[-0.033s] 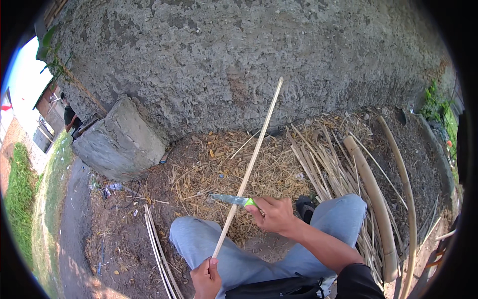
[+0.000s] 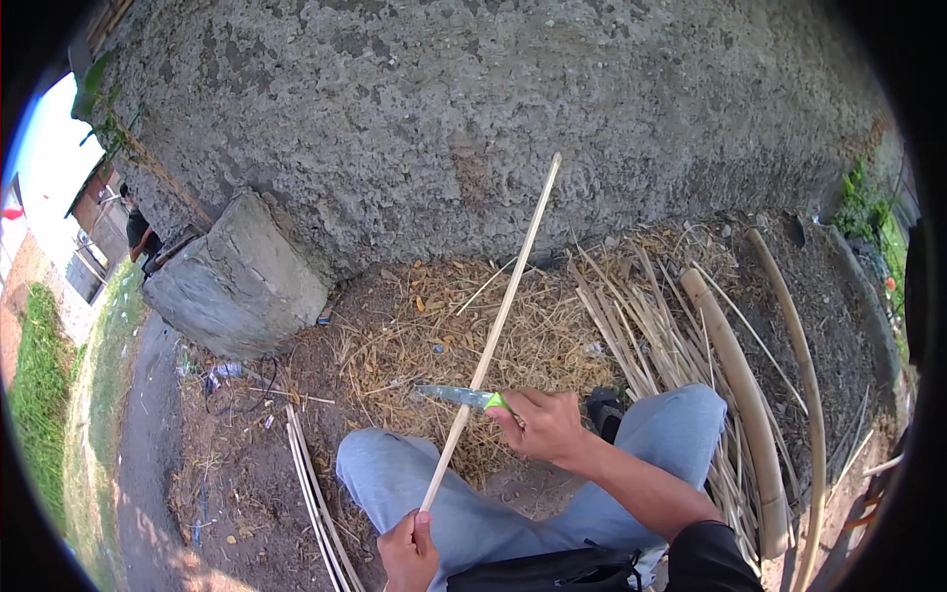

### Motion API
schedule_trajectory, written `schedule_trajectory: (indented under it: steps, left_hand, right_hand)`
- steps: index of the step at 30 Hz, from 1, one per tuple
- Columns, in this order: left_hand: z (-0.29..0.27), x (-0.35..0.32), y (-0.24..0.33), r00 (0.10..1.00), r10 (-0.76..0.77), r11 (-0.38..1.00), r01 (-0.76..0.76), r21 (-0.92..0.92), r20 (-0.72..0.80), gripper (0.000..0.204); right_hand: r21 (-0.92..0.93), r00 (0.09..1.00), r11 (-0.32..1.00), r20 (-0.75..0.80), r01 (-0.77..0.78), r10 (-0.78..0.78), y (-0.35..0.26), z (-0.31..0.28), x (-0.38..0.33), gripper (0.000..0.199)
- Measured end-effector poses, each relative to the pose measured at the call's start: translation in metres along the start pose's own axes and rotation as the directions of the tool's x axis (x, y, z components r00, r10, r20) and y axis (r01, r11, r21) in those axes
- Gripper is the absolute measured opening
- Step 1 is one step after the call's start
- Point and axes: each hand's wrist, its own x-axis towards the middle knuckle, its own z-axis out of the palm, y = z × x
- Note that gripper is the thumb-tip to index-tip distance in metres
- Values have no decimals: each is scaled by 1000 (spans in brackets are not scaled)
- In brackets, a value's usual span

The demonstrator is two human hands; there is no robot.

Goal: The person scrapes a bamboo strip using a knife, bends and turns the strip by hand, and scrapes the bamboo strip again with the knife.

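Observation:
A long, pale bamboo strip [image 2: 510, 296] slants up and away from me, its far end in front of the wall. Its near end is gripped in my left hand [image 2: 408, 553], low over my left thigh. My right hand [image 2: 541, 426] is closed round the green handle of a knife [image 2: 456, 394]. The blade points left and lies across the strip, a little below the strip's middle; whether its edge bites in cannot be seen. Both hands are above my lap, between my bent knees.
A rough grey wall [image 2: 473, 118] rises ahead, with a concrete block [image 2: 242, 281] at its left. Split bamboo strips [image 2: 646, 316] and a thick bamboo pole [image 2: 740, 405] lie at the right. More strips [image 2: 314, 493] lie at the left. Shavings [image 2: 395, 335] cover the ground. A person [image 2: 141, 232] is far left.

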Motion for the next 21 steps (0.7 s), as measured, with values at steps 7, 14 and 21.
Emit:
schedule_trajectory:
  steps: [7, 14, 21]
  left_hand:
    - [-10, -32, -12, 1000, 0, 999, 0, 48, 3, 20]
    - [-22, -37, -13, 997, -41, 998, 44, -45, 70, 21]
    - [-50, -84, -59, 987, -78, 996, 70, 57, 138, 26]
  right_hand:
    - [-60, 957, 960, -116, -274, 265, 61, -13, 29, 23]
    - [-133, 974, 976, -167, -174, 151, 48, -11, 32, 25]
    - [-210, 905, 886, -202, -413, 374, 105, -31, 48, 39]
